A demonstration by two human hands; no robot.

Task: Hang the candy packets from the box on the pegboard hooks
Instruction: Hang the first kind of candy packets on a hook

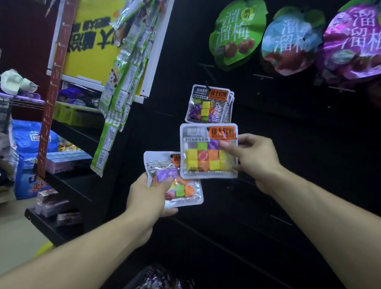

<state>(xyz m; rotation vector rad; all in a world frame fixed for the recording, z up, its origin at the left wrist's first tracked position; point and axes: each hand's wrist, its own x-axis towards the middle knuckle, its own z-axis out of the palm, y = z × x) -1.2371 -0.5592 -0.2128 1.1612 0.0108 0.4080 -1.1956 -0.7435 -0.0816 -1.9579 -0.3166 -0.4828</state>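
Just below the hung packets (209, 106), the right hand (255, 159) pinches one packet (209, 151) upright, probably lining up its hole; lower left, the left hand (150, 195) grips a spare (178, 182).

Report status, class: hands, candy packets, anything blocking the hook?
Right hand holds packet just below hung packets. Left hand holds spare packet. Nothing seen blocking.
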